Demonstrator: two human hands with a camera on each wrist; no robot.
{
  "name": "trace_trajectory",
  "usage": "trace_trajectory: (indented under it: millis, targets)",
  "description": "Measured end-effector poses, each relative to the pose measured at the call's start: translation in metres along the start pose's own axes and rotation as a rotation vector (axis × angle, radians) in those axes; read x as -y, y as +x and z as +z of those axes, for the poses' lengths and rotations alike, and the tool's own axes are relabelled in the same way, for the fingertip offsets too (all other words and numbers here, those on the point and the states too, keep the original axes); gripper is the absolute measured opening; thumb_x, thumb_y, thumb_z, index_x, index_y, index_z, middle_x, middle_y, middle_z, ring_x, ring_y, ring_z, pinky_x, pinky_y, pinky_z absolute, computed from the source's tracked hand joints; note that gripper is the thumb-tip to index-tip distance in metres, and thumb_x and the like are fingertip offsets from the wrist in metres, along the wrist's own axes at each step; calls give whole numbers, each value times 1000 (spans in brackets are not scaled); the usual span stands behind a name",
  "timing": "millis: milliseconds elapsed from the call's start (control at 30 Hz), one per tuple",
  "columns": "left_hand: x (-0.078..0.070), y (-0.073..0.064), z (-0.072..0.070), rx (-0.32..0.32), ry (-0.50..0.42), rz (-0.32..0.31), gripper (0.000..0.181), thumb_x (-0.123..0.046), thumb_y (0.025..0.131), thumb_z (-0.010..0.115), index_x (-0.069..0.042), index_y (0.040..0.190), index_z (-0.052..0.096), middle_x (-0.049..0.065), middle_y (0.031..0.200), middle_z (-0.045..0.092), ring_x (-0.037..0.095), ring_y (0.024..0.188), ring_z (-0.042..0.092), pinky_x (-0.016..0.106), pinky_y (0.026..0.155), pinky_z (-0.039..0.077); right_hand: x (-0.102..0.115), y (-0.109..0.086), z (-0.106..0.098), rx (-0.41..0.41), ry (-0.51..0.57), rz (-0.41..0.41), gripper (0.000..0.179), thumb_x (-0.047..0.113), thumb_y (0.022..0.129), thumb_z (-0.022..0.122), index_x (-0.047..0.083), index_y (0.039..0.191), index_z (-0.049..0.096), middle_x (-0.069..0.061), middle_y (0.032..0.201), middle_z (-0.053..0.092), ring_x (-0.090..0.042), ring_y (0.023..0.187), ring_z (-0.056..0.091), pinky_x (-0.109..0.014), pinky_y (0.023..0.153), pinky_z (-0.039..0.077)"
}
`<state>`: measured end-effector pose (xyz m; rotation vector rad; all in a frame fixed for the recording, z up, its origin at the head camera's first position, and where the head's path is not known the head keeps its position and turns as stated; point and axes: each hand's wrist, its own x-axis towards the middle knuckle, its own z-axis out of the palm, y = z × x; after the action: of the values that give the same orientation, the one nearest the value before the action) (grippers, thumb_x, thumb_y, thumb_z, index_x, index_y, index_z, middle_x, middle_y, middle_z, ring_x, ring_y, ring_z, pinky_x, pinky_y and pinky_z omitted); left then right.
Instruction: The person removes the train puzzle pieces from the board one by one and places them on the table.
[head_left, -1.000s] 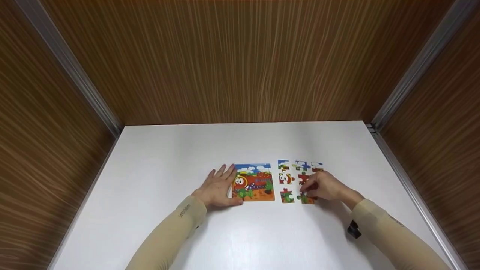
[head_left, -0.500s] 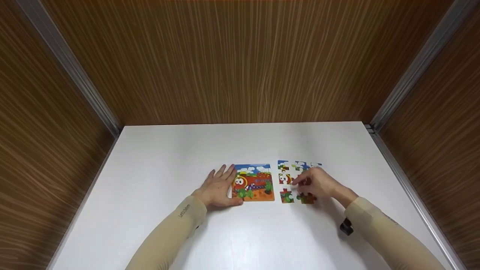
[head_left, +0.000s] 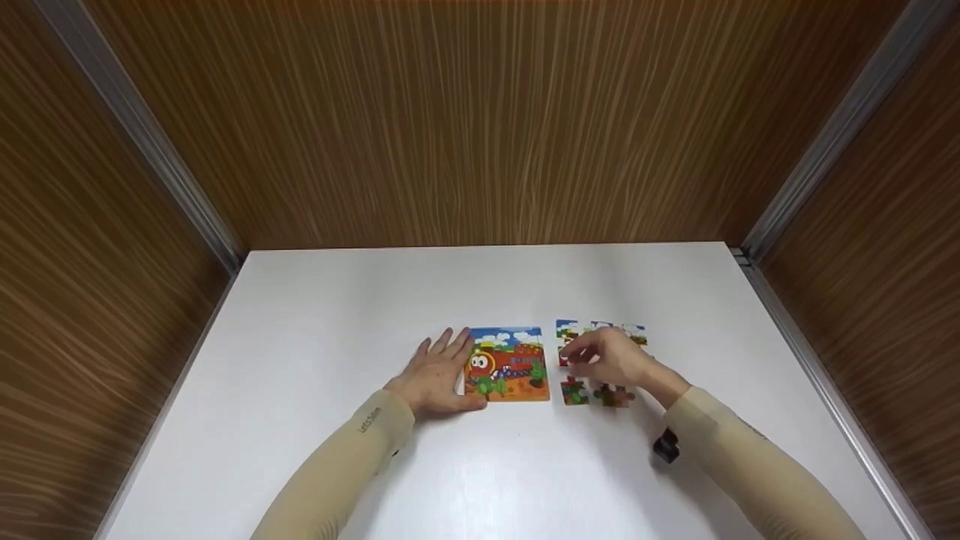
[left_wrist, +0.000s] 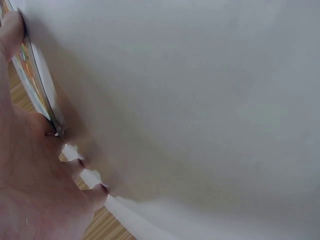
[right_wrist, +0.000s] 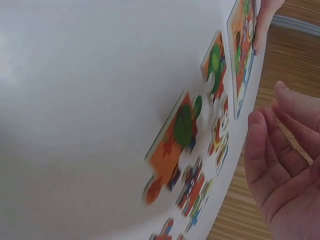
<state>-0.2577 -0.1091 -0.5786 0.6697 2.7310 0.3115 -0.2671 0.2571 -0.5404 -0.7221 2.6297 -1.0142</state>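
My left hand (head_left: pixel 435 379) lies flat with straight, spread fingers at the left side of a square cartoon-train picture puzzle (head_left: pixel 517 367). Its thumb overlaps the lower left corner, and the left wrist view shows the palm (left_wrist: pixel 35 170) beside the picture's thin edge. My right hand (head_left: pixel 615 358) hovers over loose jigsaw pieces, its fingers loosely bent. Nothing shows between those fingers (right_wrist: pixel 257 137) in the right wrist view. Under and around it lie a lower left piece (head_left: pixel 574 392), a lower middle piece (head_left: pixel 611 395) and an upper right piece (head_left: pixel 636 332). The hand covers the middle pieces.
A white tabletop (head_left: pixel 375 300) carries everything. Brown wood-grain panels (head_left: pixel 480 127) stand behind it and at both sides, with grey metal strips (head_left: pixel 825 120) at the corners. A small black object (head_left: pixel 666 446) shows under the right forearm.
My right hand has moved left across the loose pieces, from the right part of the group toward its left column. My left hand and the picture puzzle have stayed put.
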Motion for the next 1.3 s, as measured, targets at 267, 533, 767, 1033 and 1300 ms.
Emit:
trace_trajectory:
  millis: [267,533,767,1033,1300]
  targets:
    - [-1,-1,-4,16,15,7,129,-91,91,58,-13,182,11,5,193,4,35,180,3,64,144,11,12,15,10,43,-9,20,35,12,97,86,5,131,82,-13,119,83,-20,101,75,-31,84,62]
    - [0,0,-3,20,25,5,128,-91,92,58,-14,182,10,5,193,3,35,180,3,63,144,11,23,30,25,88,-46,6,43,10,90,92,5,132,82,-14,121,82,-26,105,76,-38,88,64]
    - [0,-1,-1,6,14,11,128,-90,92,59,-14,182,11,4,193,4,35,180,3,63,144,11,30,44,39,120,-124,32,52,10,85,98,6,134,81,-11,124,82,-21,106,74,-43,96,65]
    - [-3,-1,0,9,-4,14,126,-88,92,60,-14,182,11,3,193,3,35,180,2,63,145,9,31,44,46,117,-206,31,55,8,81,99,5,133,82,-13,126,80,-26,111,75,-47,99,66]
    - [-3,-2,0,-3,19,26,126,-87,93,61,-12,182,13,5,193,6,36,180,5,65,144,14,33,47,48,113,-232,46,48,11,80,101,7,126,84,-9,114,81,-19,100,72,-43,93,65]
